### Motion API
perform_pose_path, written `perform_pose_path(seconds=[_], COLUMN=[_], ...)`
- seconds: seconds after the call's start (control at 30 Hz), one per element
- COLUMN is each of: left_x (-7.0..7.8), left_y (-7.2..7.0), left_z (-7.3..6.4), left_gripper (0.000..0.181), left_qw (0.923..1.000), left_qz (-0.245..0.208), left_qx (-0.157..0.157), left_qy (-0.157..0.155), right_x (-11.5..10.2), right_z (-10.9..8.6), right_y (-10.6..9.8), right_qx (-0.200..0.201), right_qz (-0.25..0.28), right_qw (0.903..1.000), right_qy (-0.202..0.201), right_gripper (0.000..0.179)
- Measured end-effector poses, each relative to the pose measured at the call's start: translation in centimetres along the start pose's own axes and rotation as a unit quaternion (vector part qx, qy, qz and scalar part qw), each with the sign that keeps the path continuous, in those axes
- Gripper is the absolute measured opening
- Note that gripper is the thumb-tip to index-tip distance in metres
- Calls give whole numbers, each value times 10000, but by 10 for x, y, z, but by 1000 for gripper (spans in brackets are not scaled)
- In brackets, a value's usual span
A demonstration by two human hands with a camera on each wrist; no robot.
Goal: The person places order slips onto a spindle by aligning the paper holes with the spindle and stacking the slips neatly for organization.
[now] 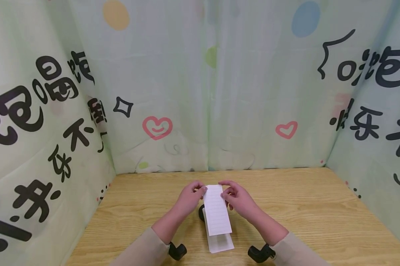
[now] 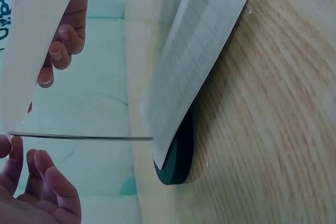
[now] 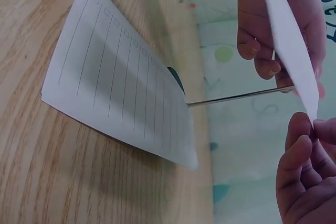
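Note:
Between both hands a white sheet of lined paper (image 1: 216, 216) is held up, tilted, above the table. My left hand (image 1: 190, 198) pinches its left edge near the far end, and my right hand (image 1: 240, 201) pinches the right edge opposite. Below stands a bill spike: a thin metal rod (image 2: 79, 137) rising from a round dark base (image 2: 182, 153). The rod's upper end meets the held sheet; whether it pierces the paper I cannot tell. Down at the base, a small stack of lined sheets with checkboxes (image 3: 113, 72) sits on the rod, slanting to the table.
The wooden table (image 1: 146, 207) carries the spike near its middle. A printed curtain (image 1: 173, 81) hangs along the table's back and both sides. Dark wrist-camera mounts (image 1: 177, 251) sit at both cuffs.

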State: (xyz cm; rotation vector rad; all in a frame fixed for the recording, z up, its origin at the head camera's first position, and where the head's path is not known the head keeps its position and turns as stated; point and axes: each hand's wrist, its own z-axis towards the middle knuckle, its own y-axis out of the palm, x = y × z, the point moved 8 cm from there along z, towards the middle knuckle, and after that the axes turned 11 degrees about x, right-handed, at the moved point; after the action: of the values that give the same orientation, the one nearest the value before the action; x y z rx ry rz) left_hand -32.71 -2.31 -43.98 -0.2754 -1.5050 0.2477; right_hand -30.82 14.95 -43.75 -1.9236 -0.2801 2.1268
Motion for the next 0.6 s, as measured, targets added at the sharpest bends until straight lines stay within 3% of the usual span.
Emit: perform_pose_path(seconds=[0.27, 0.6], left_x=[-2, -13], left_y=[1, 5], left_z=[-1, -2], left_gripper=[17, 19], left_qw=[9998, 9989], left_qz=[-34, 422], left_qx=[71, -45], left_qy=[-204, -188], right_x=[0, 7], right_z=[-1, -4], right_y=[1, -1], right_qx=[-12, -37], right_qz=[-7, -208], right_qw=[10000, 9996], right_qy=[8, 162], right_gripper=[38, 38])
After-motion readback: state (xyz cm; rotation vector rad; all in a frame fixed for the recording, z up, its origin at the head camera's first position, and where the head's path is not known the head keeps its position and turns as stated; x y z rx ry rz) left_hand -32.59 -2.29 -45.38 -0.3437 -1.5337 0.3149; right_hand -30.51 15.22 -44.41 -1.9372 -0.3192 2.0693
